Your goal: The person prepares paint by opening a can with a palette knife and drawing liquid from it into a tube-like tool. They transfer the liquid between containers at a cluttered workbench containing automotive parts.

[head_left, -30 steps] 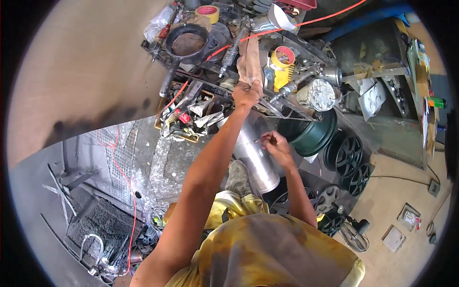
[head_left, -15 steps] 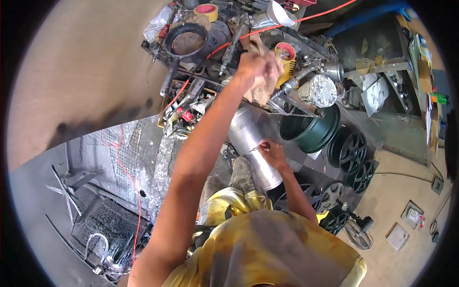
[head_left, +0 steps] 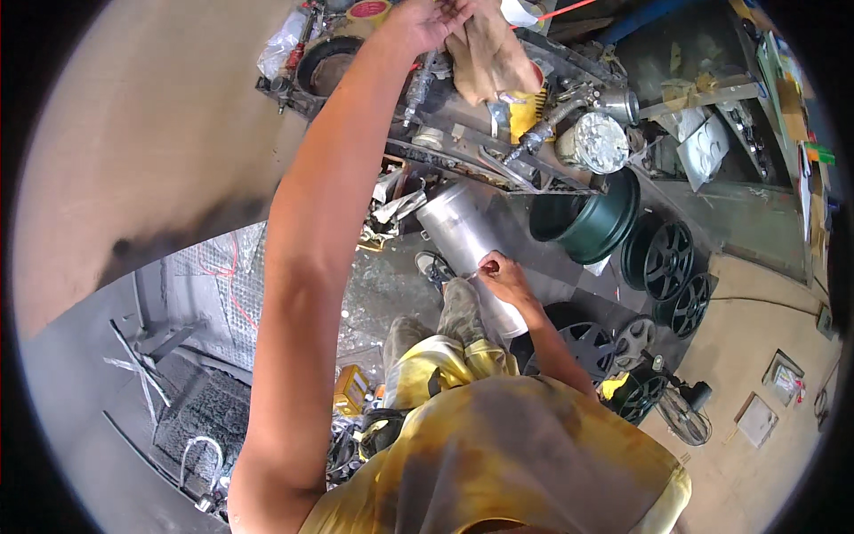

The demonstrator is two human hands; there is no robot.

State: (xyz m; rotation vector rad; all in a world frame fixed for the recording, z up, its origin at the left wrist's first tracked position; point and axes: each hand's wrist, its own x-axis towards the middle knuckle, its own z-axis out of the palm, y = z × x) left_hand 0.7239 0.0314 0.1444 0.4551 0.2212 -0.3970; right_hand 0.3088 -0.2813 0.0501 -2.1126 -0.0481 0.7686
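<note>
My left hand (head_left: 433,22) reaches far forward over a cluttered bench, its fingers closed on the upper edge of a crumpled brown cloth or paper sheet (head_left: 489,58) that hangs down. Close to my knees leans a long silver metal cylinder (head_left: 458,222). My right hand (head_left: 504,274) is pinched at the cylinder's side; a thin bit shows at the fingertips, too small to make out. Just past the brown sheet's lower edge is a yellow item (head_left: 527,120), partly covered. A spray gun (head_left: 556,125) lies to its right.
A paint-smeared white pot (head_left: 596,142) stands on the bench, near a round black pan (head_left: 325,67) partly behind my arm. Dark green wheel rims (head_left: 583,218) lie at the right. More rims (head_left: 667,258) lean beyond them. A brown panel (head_left: 160,133) fills the upper left.
My left hand has moved up and away, lifting the brown sheet higher over the bench. My right hand stays pinched at the cylinder. The view has shifted slightly.
</note>
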